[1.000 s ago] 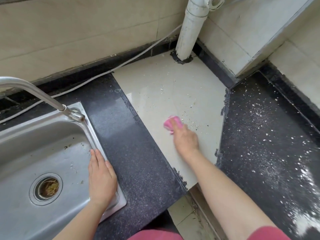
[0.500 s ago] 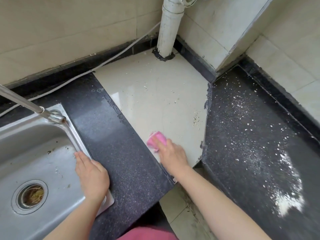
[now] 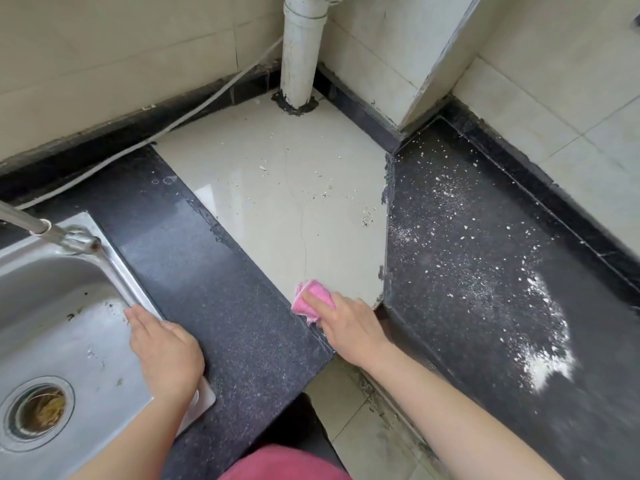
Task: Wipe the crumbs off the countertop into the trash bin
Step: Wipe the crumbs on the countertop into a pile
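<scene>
Your right hand (image 3: 349,327) had its fingers curled over a pink cloth (image 3: 311,296), a soft, nubbly wad bunched into a rough lump. It pressed the cloth down at the near edge of the counter, right on the seam where the glossy cream tile (image 3: 277,209) met the dark slab. Your left hand (image 3: 162,348) lay flat, straight fingers together, palm down on the raised rim of the stainless steel sink (image 3: 52,323), and held nothing.

The countertop (image 3: 214,289) was dark polished stone with a fine pale speckle. It ran in two arms, and the cream tile filled the wedge-shaped corner between them. Crumbs (image 3: 464,233) lay scattered as small white flecks across the right-hand arm, well apart from the cloth. They thickened farther right into a chalky drift of white powder (image 3: 547,355). A few more flecks sat on the tile close to its right seam.

The sink was brushed metal, dull and scuffed, with a round drain (image 3: 38,410) that held brownish debris. The tube of a metal faucet (image 3: 48,232) slanted in from the left over the sink's back corner. At the far corner a round white pipe (image 3: 301,50) rose upright from the tile, and a thin pale cable (image 3: 194,114) trailed along the foot of the tiled wall.
</scene>
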Demonstrator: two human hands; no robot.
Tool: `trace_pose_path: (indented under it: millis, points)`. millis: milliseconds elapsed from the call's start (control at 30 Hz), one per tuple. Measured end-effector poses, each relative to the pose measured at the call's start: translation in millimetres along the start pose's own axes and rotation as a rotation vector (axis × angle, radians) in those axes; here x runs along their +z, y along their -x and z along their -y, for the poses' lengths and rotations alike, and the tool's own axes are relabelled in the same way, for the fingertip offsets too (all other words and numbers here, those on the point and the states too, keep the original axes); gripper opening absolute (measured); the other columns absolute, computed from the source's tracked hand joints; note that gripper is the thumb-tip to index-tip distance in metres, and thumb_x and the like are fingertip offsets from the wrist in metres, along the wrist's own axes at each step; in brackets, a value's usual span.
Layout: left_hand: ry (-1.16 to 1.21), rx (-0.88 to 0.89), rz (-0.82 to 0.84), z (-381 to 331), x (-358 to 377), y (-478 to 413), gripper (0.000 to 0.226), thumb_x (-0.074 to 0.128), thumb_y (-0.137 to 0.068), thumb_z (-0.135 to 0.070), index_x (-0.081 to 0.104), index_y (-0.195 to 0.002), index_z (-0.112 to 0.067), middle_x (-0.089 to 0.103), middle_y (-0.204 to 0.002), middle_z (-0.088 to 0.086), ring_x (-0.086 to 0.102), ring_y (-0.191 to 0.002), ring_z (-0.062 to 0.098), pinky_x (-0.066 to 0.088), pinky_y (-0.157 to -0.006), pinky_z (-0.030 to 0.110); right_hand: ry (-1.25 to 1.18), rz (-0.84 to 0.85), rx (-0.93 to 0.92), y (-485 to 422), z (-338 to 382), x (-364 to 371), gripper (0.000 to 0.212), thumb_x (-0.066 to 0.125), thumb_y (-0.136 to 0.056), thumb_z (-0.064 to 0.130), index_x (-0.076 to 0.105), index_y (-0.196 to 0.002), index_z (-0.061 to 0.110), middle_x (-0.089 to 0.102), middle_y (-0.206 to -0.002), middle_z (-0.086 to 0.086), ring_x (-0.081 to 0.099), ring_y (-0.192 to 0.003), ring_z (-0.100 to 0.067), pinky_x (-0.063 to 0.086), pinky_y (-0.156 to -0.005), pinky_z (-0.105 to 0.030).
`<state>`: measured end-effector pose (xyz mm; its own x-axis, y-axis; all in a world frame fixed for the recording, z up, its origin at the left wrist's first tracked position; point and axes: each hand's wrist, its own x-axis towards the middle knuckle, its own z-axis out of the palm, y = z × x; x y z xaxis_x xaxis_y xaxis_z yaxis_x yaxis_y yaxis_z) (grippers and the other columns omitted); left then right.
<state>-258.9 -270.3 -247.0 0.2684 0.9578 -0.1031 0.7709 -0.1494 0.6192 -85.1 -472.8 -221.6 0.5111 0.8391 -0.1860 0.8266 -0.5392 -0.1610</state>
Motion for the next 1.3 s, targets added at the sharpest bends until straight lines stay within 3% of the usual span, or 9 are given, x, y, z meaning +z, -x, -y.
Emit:
trace_pose_path:
  millis: [67,200,367,500,700,800,967,1167,1300]
  points:
    - [-0.006,0.012,0.001,1,0,-1,0.049,0.031,-0.095,0.004,0.021,-0.141,0.017,0.021,-0.148,0.038,0.026,-0.132,0.054,0.017,-0.114,0.051,0.079,0.004,0.026,7,-20,4,0.058,0.056,-0.093,0.014,0.038,-0.146,0.028,0.064,-0.098,-0.011,0.058,-0.063,-0.022,0.051,-0.059,-0.035]
    - [-0.005,0.018,0.015,5,2,-2,0.050,0.031,-0.096,0.003,0.019,-0.142,0.017,0.019,-0.150,0.037,0.022,-0.136,0.051,0.015,-0.116,0.049,0.199,0.017,0.430,6,-84,-12,0.060,0.042,-0.091,0.003,0.019,-0.139,0.031,0.058,-0.098,-0.010,0.045,-0.061,-0.021,0.039,-0.055,-0.033]
    - [-0.039,0.019,0.047,9,-1,-6,0.044,0.034,-0.093,0.006,0.027,-0.132,0.024,0.029,-0.139,0.043,0.029,-0.126,0.057,0.020,-0.110,0.055,0.031,-0.076,0.841,-12,-121,-43,0.042,0.041,-0.096,0.008,0.036,-0.134,0.025,0.052,-0.086,-0.010,0.048,-0.065,-0.025,0.037,-0.060,-0.033]
    - [-0.044,0.028,0.065,18,-10,-16,0.039,0.039,-0.092,0.002,0.035,-0.126,0.020,0.040,-0.127,0.042,0.035,-0.117,0.056,0.025,-0.104,0.059,-0.199,-0.236,0.556,-46,-62,-56,0.045,0.043,-0.098,0.017,0.039,-0.139,0.034,0.062,-0.084,-0.008,0.060,-0.068,-0.025,0.041,-0.055,-0.028]
    - [0.061,-0.076,0.017,14,-21,-60,0.048,0.032,-0.099,-0.013,0.028,-0.144,0.003,0.033,-0.143,0.029,0.025,-0.131,0.044,0.017,-0.112,0.047,-0.371,-0.031,0.039,-94,113,-20,0.053,0.046,-0.092,0.026,0.040,-0.143,0.042,0.061,-0.101,-0.014,0.062,-0.091,-0.037,0.047,-0.078,-0.040]
    - [0.084,-0.083,0.001,19,-23,-85,0.044,0.033,-0.099,-0.011,0.041,-0.140,0.001,0.042,-0.139,0.031,0.033,-0.128,0.044,0.020,-0.109,0.043,-0.260,0.065,-0.234,-118,179,3,0.049,0.048,-0.092,0.023,0.046,-0.140,0.035,0.060,-0.102,-0.018,0.062,-0.087,-0.040,0.044,-0.074,-0.044]
    - [0.170,-0.185,-0.086,25,-20,-101,0.040,0.035,-0.099,-0.016,0.057,-0.128,-0.002,0.055,-0.127,0.025,0.043,-0.122,0.038,0.029,-0.105,0.043,0.001,-0.045,-0.205,-175,180,16,0.048,0.043,-0.099,0.026,0.033,-0.145,0.034,0.055,-0.112,-0.012,0.062,-0.093,-0.032,0.040,-0.073,-0.040]
    - [0.326,-0.356,-0.170,13,-18,-117,0.026,0.038,-0.096,-0.019,0.057,-0.103,-0.002,0.057,-0.110,0.018,0.048,-0.110,0.034,0.036,-0.094,0.042,-0.030,-0.130,0.240,-222,123,-23,0.053,0.040,-0.098,0.016,0.032,-0.147,0.033,0.055,-0.117,-0.014,0.062,-0.098,-0.033,0.039,-0.078,-0.038]
    - [0.374,-0.464,-0.229,6,-12,-128,0.021,0.042,-0.095,-0.017,0.053,-0.100,0.000,0.058,-0.107,0.024,0.050,-0.108,0.037,0.037,-0.094,0.046,-0.155,-0.041,-0.200,-209,174,-13,0.043,0.048,-0.093,0.021,0.051,-0.133,0.033,0.060,-0.099,-0.017,0.063,-0.082,-0.037,0.034,-0.067,-0.037]
